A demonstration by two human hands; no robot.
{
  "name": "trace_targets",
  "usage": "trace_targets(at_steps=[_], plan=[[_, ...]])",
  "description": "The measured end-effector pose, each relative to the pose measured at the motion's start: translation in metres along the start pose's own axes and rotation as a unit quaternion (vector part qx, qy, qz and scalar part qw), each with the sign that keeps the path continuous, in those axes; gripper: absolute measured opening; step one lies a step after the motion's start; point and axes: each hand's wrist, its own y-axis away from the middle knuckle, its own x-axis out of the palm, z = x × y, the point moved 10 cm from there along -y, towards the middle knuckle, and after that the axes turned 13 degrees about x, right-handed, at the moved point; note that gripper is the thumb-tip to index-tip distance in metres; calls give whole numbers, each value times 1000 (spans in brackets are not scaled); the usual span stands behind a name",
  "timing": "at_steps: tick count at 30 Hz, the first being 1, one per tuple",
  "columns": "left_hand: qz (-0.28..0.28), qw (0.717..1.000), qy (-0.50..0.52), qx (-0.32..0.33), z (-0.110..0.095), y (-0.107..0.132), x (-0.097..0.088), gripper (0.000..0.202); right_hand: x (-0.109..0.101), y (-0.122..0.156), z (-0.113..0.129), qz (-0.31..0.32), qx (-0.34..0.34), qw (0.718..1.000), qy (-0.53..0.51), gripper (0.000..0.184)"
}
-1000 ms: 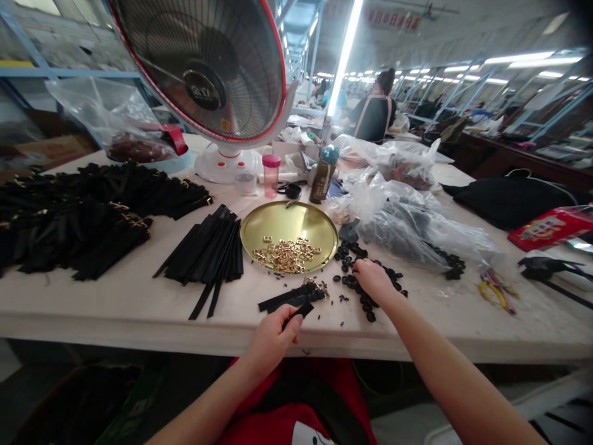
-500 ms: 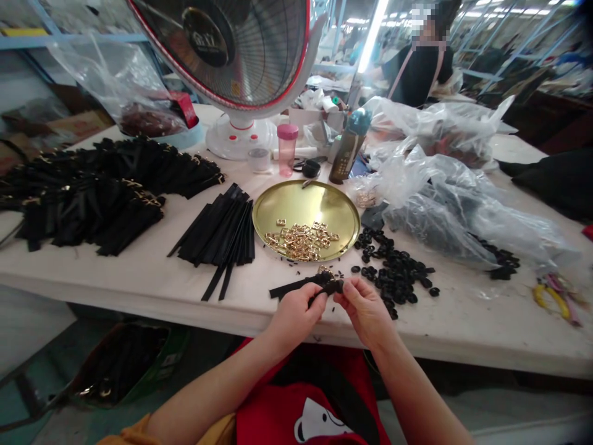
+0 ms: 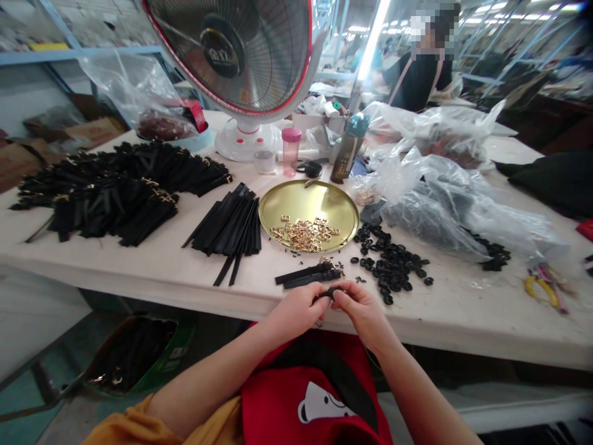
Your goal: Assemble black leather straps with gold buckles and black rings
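Left hand: we see it (image 3: 296,311) at the near edge of the desk (image 3: 463,321), forearm rising from the lower left, wrist turned inward, fingers pointing right.
Left grip: closed, thumb and fingertips pinching the left end of the strap (image 3: 328,293).
Right hand: it (image 3: 365,312) mirrors the left, forearm coming from the lower right, back of the hand up, fingers curled toward the left hand.
Right grip: closed on the strap's right end; the two sets of fingertips touch.
Strap: short and black, mostly hidden by the fingers, held over the near desk edge in the middle.
Loose straps: two (image 3: 306,275) lie flat just beyond the hands.
Tray: gold and round (image 3: 308,199), farther back, with gold buckles (image 3: 306,233) heaped in its near half.
Rings: black, scattered (image 3: 391,266) right of the tray, near the right hand.
Bundle: black strips (image 3: 231,225) fanned out left of the tray.
Fan: it (image 3: 241,49) stands at the far side, facing us.
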Motion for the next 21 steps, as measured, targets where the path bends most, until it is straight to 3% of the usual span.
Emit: trace_targets(at_steps=[4, 7, 12, 14, 17, 21], plan=[[-18, 999, 47, 6, -4, 13, -1, 33, 18, 10, -8, 44, 38, 996, -71, 21], [-48, 996, 78, -2, 0, 21, -6, 26, 32, 19, -11, 61, 40, 994, -76, 20], [-49, 989, 129, -47, 14, 30, -4, 22, 33, 26, -11, 60, 25, 991, -120, 35], [-58, 986, 145, -60, 18, 33, -5, 23, 34, 26, -15, 66, 45, 985, -153, 33], [-72, 988, 117, -73, 23, 36, -10, 24, 41, 23, -26, 84, 98, 979, -160, 21], [-55, 996, 11, -72, 23, 33, -17, 17, 60, 22, -42, 170, 170, 957, -164, 24]])
